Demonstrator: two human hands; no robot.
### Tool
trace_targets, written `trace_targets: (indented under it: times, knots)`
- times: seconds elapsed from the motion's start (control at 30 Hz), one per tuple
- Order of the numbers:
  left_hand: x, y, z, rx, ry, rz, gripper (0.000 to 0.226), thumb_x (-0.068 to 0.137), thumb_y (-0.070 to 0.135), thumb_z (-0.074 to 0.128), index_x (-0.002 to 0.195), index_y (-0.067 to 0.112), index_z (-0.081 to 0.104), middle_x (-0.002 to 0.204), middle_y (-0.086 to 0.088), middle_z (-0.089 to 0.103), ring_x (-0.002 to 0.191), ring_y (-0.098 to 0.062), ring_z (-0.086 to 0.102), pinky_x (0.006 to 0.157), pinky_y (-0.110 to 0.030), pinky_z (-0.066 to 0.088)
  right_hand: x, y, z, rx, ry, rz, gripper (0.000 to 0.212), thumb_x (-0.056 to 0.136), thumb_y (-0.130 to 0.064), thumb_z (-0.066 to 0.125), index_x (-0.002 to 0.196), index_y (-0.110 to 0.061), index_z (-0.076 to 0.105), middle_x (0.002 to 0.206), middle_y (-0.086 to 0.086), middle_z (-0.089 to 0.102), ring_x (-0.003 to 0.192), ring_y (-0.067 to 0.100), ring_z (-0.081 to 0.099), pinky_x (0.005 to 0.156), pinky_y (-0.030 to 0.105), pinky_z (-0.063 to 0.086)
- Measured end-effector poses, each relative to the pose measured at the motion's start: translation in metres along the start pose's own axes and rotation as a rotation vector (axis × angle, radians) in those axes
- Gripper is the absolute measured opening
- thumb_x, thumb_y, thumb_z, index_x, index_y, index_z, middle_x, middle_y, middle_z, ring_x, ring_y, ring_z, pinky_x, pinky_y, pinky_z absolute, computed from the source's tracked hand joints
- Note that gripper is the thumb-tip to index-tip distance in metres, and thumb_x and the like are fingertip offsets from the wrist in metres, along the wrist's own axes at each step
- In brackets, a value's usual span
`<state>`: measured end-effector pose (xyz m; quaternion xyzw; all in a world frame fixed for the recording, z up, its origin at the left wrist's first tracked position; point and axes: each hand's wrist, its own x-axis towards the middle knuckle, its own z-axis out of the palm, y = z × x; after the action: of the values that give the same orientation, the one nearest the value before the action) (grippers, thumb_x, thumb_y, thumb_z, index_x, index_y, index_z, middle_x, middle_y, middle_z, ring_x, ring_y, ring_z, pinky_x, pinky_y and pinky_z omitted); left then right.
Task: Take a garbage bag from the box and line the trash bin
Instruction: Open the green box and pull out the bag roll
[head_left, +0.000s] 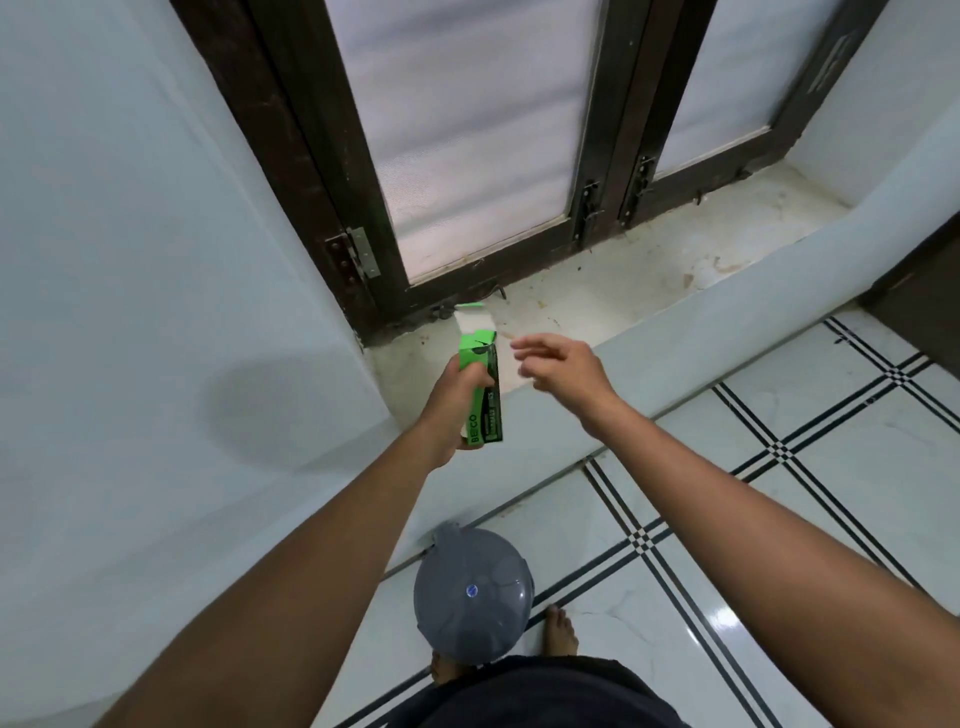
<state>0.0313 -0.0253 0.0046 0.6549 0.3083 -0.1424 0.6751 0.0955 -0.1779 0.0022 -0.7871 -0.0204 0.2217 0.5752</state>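
My left hand grips a tall green garbage bag box and holds it upright above the window ledge. The box's white top flap stands open. My right hand hovers just right of the box top, fingers spread, holding nothing and not touching the box. No bag shows outside the box. The grey trash bin stands on the floor below my arms, its domed lid closed.
A stained white marble window ledge runs under dark-framed window panels. A pale wall lies to the left. White floor tiles with black lines spread right. My bare feet stand beside the bin.
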Motion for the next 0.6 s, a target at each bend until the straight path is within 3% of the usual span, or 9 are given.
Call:
trace_targets:
  times: [0.13,0.23,0.3,0.43,0.5,0.6]
  knots:
    - [-0.004,-0.009,0.001,0.233,-0.104,0.12,0.051,0.076,0.032,0.067,0.125,0.029,0.051,0.107,-0.004,0.063,0.092,-0.019,0.06,0.08,-0.037,0.048,-0.015,-0.008,-0.007,0.022,0.042,-0.082,0.019,0.092,-0.011,0.071,0.106,-0.018,0.082,0.103,0.006,0.079,0.09,0.021,0.077,0.087,0.039,0.064]
    - [0.001,-0.015,-0.001,0.38,-0.042,0.184,0.067,0.071,0.034,0.084,0.129,0.03,0.052,0.114,0.003,0.066,0.101,-0.015,0.064,0.084,-0.036,0.052,-0.022,-0.006,-0.009,-0.125,0.098,-0.132,0.017,0.09,-0.024,0.073,0.105,-0.024,0.082,0.106,-0.003,0.076,0.089,0.019,0.074,0.087,0.041,0.063]
    - [0.002,-0.016,-0.003,0.456,-0.011,0.205,0.064,0.071,0.031,0.086,0.127,0.031,0.055,0.111,0.004,0.067,0.1,-0.016,0.064,0.084,-0.036,0.053,-0.026,-0.006,-0.01,-0.181,0.111,-0.181,0.019,0.089,-0.028,0.073,0.107,-0.027,0.08,0.113,-0.007,0.07,0.091,0.017,0.071,0.087,0.036,0.061]
    - [0.0,-0.015,-0.006,0.572,-0.068,0.236,0.055,0.07,0.023,0.084,0.119,0.031,0.06,0.105,0.002,0.069,0.095,-0.02,0.066,0.078,-0.034,0.054,-0.035,-0.011,-0.013,-0.331,-0.038,-0.273,0.029,0.094,-0.024,0.068,0.122,-0.029,0.075,0.123,-0.007,0.061,0.09,0.011,0.062,0.078,0.016,0.048]
    - [-0.001,-0.016,-0.007,0.565,-0.076,0.24,0.052,0.069,0.022,0.083,0.116,0.03,0.062,0.105,0.0,0.07,0.095,-0.022,0.067,0.082,-0.037,0.055,-0.035,-0.014,-0.015,-0.349,-0.065,-0.266,0.028,0.093,-0.023,0.068,0.12,-0.029,0.074,0.123,-0.006,0.061,0.091,0.013,0.062,0.078,0.018,0.049]
    - [-0.006,-0.018,-0.008,0.557,-0.072,0.254,0.052,0.065,0.025,0.081,0.115,0.029,0.064,0.104,-0.001,0.071,0.094,-0.022,0.067,0.082,-0.038,0.056,-0.037,-0.018,-0.015,-0.383,-0.042,-0.276,0.011,0.09,-0.027,0.071,0.1,-0.029,0.073,0.115,-0.003,0.062,0.083,0.014,0.059,0.077,0.024,0.05]
